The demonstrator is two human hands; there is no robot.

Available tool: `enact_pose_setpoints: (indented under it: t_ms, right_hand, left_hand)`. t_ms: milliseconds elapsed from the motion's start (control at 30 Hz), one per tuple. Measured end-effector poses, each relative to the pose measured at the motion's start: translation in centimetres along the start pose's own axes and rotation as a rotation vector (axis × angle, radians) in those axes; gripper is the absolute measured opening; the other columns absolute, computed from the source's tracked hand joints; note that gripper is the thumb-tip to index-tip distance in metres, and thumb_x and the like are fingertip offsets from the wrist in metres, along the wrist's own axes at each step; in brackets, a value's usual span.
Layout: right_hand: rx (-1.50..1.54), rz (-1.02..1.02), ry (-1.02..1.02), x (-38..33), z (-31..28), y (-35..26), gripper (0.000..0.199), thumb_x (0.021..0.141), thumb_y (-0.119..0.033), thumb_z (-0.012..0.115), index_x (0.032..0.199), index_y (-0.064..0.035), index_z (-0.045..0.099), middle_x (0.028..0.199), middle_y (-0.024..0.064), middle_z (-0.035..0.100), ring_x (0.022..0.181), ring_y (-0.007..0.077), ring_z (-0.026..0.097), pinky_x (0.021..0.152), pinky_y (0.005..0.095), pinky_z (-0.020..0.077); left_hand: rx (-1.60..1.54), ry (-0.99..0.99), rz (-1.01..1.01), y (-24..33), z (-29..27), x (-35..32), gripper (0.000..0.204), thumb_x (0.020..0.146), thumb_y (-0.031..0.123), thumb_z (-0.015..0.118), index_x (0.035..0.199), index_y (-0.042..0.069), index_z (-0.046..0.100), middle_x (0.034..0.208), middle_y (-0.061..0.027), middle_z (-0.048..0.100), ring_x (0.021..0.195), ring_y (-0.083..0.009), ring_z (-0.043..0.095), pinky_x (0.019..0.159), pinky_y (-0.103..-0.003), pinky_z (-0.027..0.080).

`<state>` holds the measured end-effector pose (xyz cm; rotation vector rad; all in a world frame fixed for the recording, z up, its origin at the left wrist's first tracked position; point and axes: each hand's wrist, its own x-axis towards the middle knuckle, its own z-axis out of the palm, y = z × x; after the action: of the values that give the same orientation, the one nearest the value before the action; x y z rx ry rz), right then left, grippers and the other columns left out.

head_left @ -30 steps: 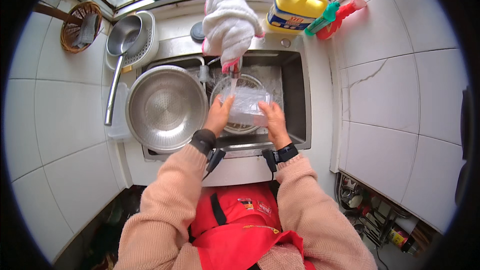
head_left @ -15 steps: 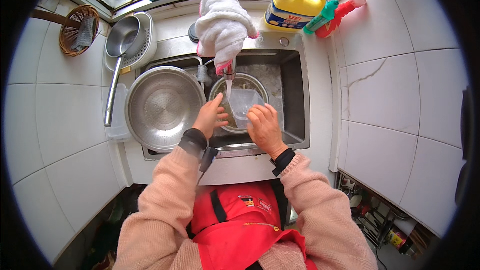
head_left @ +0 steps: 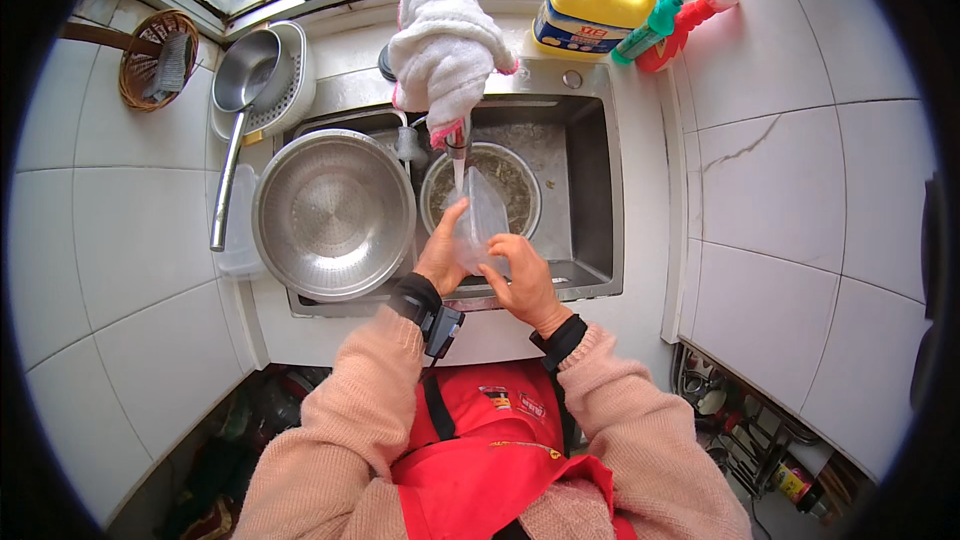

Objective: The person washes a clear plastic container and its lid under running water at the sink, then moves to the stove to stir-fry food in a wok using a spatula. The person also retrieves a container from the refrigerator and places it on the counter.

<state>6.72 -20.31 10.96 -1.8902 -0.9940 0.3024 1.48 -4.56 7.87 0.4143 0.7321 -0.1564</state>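
Note:
A clear plastic container (head_left: 486, 212) is tipped on its side under the tap (head_left: 457, 148), close to a running stream of water (head_left: 459, 178). My left hand (head_left: 440, 255) grips it from the left, thumb up along its side. At its near right edge, my right hand (head_left: 527, 282) has thumb and fingers bent against the rim; how firmly they hold is hard to see. Beneath, a round metal basin (head_left: 532, 195) with cloudy water stands in the steel sink (head_left: 592, 180).
A large steel bowl (head_left: 330, 215) rests over the sink's left side. A white towel (head_left: 445, 45) drapes the tap. Behind are a yellow jug (head_left: 590, 10) and red and green bottles (head_left: 690, 25). A saucepan (head_left: 247, 75) sits on a white colander (head_left: 295, 90) at the left.
My left hand has moved right and taken hold of the container. The container has tilted from lying open over the basin to standing on its side, nearer to me.

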Motion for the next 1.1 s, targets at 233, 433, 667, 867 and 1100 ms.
enact_pose_setpoints:
  t_ms: [233,433,667,867,1100]
  right_hand:
    - [0.288,0.385,-0.119,2.0,-1.1,-0.2,0.047,0.089,-0.019,0.072,0.128,0.0028,0.057,0.109,0.0147,0.062,0.1,0.0259,0.066,0.079,0.0353,0.0575]
    - [0.356,0.366,-0.134,1.4,-1.5,0.4,0.031,0.093,-0.012,0.067,0.12,0.0024,0.063,0.102,0.0114,0.061,0.088,0.0209,0.065,0.075,0.0308,0.0572]
    - [0.188,0.213,-0.123,0.8,-1.6,0.0,0.026,0.09,-0.005,0.065,0.115,0.0014,0.063,0.095,0.0134,0.062,0.081,0.0274,0.064,0.072,0.0344,0.0528]
    - [0.091,0.119,-0.103,1.2,-2.5,0.1,0.021,0.088,-0.002,0.064,0.109,-0.0006,0.064,0.093,0.0147,0.063,0.082,0.033,0.064,0.072,0.0376,0.0516]
    - [0.051,0.103,-0.104,1.2,-1.8,0.4,0.022,0.082,-0.001,0.065,0.105,-0.0008,0.065,0.089,0.0139,0.064,0.079,0.0307,0.066,0.07,0.0371,0.0533]
  left_hand:
    - [0.303,0.297,0.242,-0.1,1.1,-0.9,0.099,0.087,0.032,0.077,0.156,0.002,0.013,0.132,-0.0163,0.053,0.116,-0.0228,0.056,0.092,-0.036,0.049]
    - [0.412,0.285,0.393,0.2,0.5,-0.9,0.093,0.087,0.031,0.077,0.154,0.002,0.02,0.13,-0.0177,0.056,0.113,-0.0213,0.058,0.09,-0.033,0.049]
    - [0.389,0.283,0.356,0.6,-0.3,-0.8,0.094,0.087,0.031,0.077,0.155,0.004,0.019,0.128,-0.0179,0.056,0.109,-0.0219,0.06,0.087,-0.034,0.052]
    - [0.402,0.299,0.237,1.2,-0.1,-1.6,0.084,0.091,0.035,0.071,0.155,0.015,0.02,0.136,-0.0106,0.051,0.117,-0.0228,0.054,0.085,-0.043,0.05]
    - [0.379,0.297,0.156,1.5,-0.5,-1.2,0.086,0.091,0.044,0.068,0.156,0.016,0.019,0.14,-0.0108,0.047,0.118,-0.027,0.053,0.089,-0.047,0.048]
